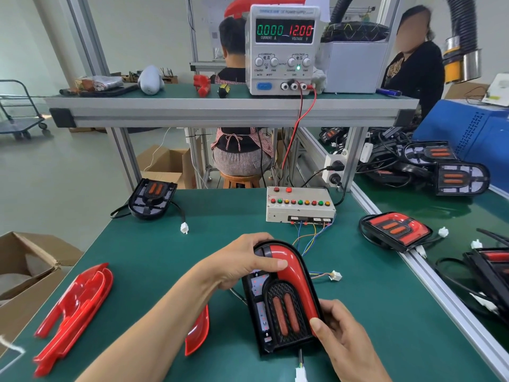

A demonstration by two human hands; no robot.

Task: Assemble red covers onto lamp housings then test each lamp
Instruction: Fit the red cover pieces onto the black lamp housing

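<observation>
A black lamp housing (278,315) lies on the green mat in front of me, with a red cover (297,279) seated along its top and right side. My left hand (248,263) grips the housing's top, thumb pressing on the red cover. My right hand (341,334) holds the lower right corner, thumb on the cover's end. Loose red covers (74,312) lie at the left, and another red piece (197,332) shows under my left forearm. A bare housing (151,199) sits far left. A finished lamp (394,230) rests at the right.
A test box (300,205) with coloured buttons and loose wires with a white plug (336,275) sits behind the lamp. A power supply (283,48) reading 12.00 V stands on the shelf. A cardboard box (24,268) is at the left, more lamps (451,172) at the right. Two people are behind.
</observation>
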